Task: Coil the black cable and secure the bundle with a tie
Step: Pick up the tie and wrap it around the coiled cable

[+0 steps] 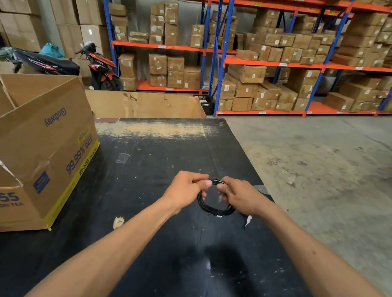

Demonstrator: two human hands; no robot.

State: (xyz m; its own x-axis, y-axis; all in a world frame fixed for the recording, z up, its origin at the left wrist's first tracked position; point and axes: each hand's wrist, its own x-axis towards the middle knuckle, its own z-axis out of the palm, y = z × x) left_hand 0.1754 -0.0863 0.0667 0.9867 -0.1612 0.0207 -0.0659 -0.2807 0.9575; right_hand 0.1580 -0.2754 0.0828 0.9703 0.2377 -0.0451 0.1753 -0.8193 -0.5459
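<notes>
Your left hand (187, 187) and right hand (239, 195) both pinch the top of the thin, coiled black cable (213, 204) above the scuffed black table (152, 187). It looks light and springy, so grip across all loops.

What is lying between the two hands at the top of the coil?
In the head view, only a short stretch of the black cable spans between the left hand and right hand.
</notes>
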